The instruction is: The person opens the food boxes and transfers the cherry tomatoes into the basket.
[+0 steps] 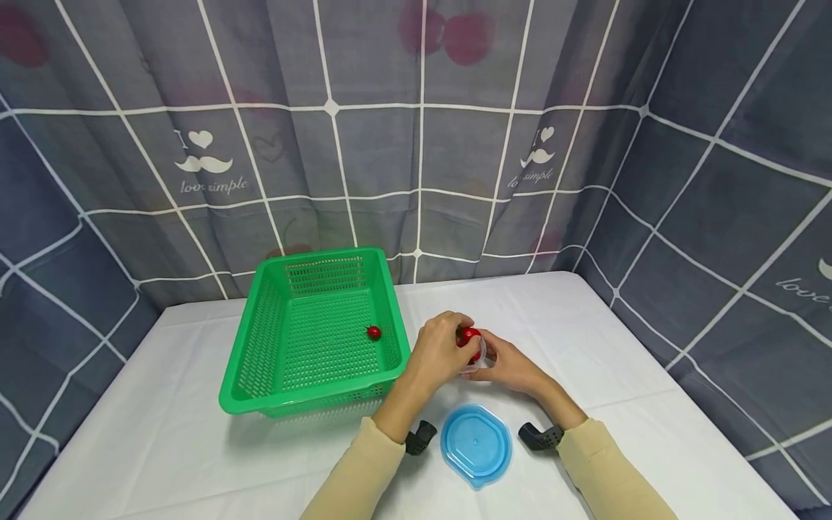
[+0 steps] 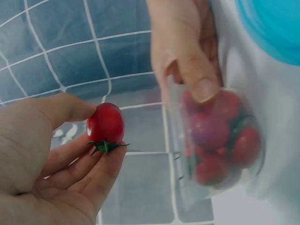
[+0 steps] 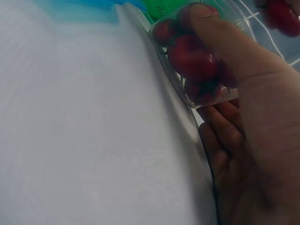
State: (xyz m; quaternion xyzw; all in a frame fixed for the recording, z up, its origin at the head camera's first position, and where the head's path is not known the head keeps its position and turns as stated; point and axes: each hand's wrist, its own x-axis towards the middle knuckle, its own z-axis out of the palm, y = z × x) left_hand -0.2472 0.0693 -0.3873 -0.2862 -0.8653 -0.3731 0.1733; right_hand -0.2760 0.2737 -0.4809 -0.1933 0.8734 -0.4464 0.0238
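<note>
Between thumb and fingertips, my left hand (image 1: 437, 348) pinches a red cherry tomato (image 2: 108, 123), its green stem pointing down in the left wrist view. A small clear plastic container (image 3: 191, 104) holds several cherry tomatoes (image 3: 194, 58). Around its side, my right hand (image 1: 513, 367) grips it, the thumb pressed along one wall and the other fingers on the opposite side. In the left wrist view the pinched tomato is apart from the container. A blue lid (image 1: 477, 444) lies on the table, nearer than both hands.
Left of the hands stands a green perforated basket (image 1: 237, 347) with one cherry tomato (image 1: 373, 332) inside. White cloth covers the table (image 1: 162, 433). Dark grid-patterned curtains (image 1: 390, 159) hang behind and at both sides. Black wrist devices (image 1: 421, 438) sit at both wrists.
</note>
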